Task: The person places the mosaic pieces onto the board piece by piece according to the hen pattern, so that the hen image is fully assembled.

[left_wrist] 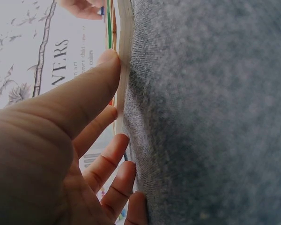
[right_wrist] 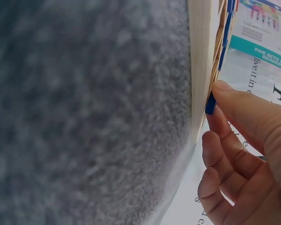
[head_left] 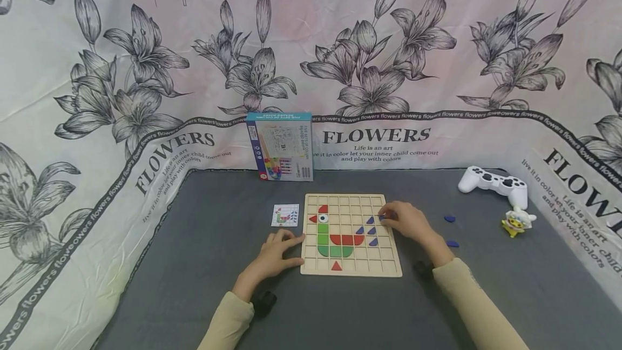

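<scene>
A wooden grid board [head_left: 362, 267] lies flat on the grey table, with coloured pieces set in its cells as a bird shape. At its upper right, my right hand [head_left: 410, 223] pinches a small blue piece [right_wrist: 210, 103] between thumb and index finger, right at the board's surface. Blue pieces [head_left: 373, 242] sit in cells just left of it. My left hand [head_left: 273, 255] touches the board's left edge with thumb and index fingertips spread apart; the other fingers are loosely bent. Beside the board's upper left lies a pattern card [head_left: 285, 215] showing a similar bird.
Two loose blue pieces [head_left: 450, 219] lie on the table right of the board. Farther right are a white game controller [head_left: 493, 183] and a small yellow-and-white figurine [head_left: 515, 223]. A box [head_left: 282, 147] leans against the flowered cloth at the back.
</scene>
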`<state>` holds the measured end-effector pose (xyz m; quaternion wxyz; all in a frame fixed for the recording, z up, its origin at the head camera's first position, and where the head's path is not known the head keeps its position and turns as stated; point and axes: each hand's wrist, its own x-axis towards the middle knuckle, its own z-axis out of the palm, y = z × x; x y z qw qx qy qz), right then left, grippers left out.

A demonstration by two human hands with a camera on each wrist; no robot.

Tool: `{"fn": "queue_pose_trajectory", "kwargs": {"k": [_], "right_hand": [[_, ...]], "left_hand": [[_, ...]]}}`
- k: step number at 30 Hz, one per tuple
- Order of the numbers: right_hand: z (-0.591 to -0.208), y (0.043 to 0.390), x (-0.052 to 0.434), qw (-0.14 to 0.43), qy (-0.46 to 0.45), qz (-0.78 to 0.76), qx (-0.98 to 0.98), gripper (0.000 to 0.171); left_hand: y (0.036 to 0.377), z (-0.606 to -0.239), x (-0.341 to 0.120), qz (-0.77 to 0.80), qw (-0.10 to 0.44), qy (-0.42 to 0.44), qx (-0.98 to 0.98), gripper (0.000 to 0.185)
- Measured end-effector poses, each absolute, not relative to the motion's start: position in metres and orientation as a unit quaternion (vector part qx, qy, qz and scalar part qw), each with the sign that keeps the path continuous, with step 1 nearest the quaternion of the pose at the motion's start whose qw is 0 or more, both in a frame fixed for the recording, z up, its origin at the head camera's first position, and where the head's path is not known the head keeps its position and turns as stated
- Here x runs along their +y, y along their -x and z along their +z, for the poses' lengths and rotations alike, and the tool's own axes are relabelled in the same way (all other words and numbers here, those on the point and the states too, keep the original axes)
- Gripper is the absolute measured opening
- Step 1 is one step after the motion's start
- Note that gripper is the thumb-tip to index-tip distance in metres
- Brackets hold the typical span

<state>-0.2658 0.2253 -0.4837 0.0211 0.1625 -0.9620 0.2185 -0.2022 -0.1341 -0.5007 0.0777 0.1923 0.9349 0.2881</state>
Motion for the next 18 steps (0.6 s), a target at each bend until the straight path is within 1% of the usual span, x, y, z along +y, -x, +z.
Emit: {"fn": "queue_pose_trajectory", "kwargs": {"k": [12, 18], "right_hand": [[-0.4843, 0.2651, 0.2171, 0.007, -0.174, 0.228, -0.958, 0.019], [-0.4847, 0.2637, 0.2233, 0.019, -0.177, 0.219, -0.959, 0.02]], "left_hand": [[0.2013, -0.4985, -0.1334, 0.296, 0.078, -0.193, 0.932, 0.06], [0.2019, -0.4992, -0.1335, 0.297, 0.079, -0.192, 0.932, 0.06]]}}
